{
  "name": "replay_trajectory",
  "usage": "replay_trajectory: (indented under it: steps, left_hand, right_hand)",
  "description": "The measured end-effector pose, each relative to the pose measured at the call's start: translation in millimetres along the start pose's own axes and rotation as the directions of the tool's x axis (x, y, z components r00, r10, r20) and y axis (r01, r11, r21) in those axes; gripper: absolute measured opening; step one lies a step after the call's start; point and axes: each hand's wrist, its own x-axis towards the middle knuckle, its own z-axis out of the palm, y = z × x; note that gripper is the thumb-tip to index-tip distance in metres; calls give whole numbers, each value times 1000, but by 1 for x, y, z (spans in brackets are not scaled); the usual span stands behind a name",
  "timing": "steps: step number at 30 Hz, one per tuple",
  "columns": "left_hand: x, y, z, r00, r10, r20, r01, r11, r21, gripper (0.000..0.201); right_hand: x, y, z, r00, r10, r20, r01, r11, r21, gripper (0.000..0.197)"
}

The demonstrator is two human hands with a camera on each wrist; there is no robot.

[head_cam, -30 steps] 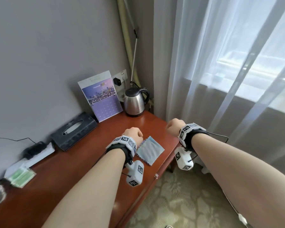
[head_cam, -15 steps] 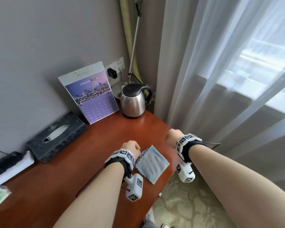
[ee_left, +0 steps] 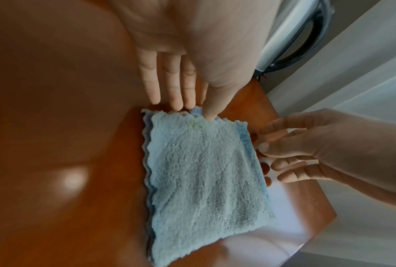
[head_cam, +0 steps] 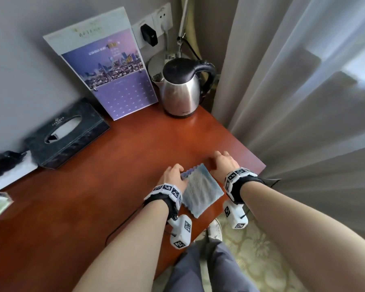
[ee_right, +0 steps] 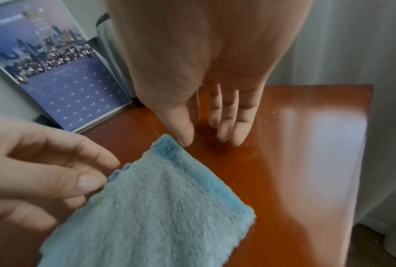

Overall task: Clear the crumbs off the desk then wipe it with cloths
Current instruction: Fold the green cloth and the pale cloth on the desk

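We find blue microfibre cloths [head_cam: 200, 190] stacked flat near surface [head_cam: 118, 182] front-right corner. Left hand [head_cam: 174, 175] fingers [ee_left: 169, 86] straight, thumb touching stack's far edge; right hand [head_cam: 222, 163] relaxed, empty, alongside. Likely peeling top layer.

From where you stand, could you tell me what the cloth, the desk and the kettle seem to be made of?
Cloth: soft, fluffy pile with wavy edges, probably microfibre; pale blue.
Desk: reddish-brown wood or veneer, glossy lacquer judging by the window glare on it.
Kettle: shiny mirror-like body, likely stainless steel; the black lid and handle look like plastic.
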Motion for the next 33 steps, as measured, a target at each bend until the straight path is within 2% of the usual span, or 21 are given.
replay_trajectory:
  steps: [7,12,16,21,26,29,33]
  left_hand:
    - [5,4,17,997,-40,-58,39,999,-28,24]
    - [4,3,16,994,-92,-55,90,995,-44,14]
    - [4,2,13,993,-115,-3,115,991,-69,7]
    - [0,0,4,996,-94,3,92,971,-222,5]
    - [-5,3,-12,998,-61,-14,55,962,-269,6]
    - [-6,13,-28,996,-92,-21,78,929,-362,8]
    - [-8,29,-56,995,-79,-55,45,890,-453,7]
  right_hand:
    - [10,7,9,990,-134,-45,136,989,54,42]
    - [11,-3,11,953,-296,70,301,951,-73,45]
    - [15,-9,9,948,-295,116,307,946,-102,40]
    - [18,-11,4,953,-271,134,283,955,-86,24]
    - [14,-16,-8,959,-269,87,271,963,-7,18]
    - [8,-25,-23,945,-325,31,324,946,9,15]
    - [-2,-37,-48,902,-430,-36,430,903,-7,26]
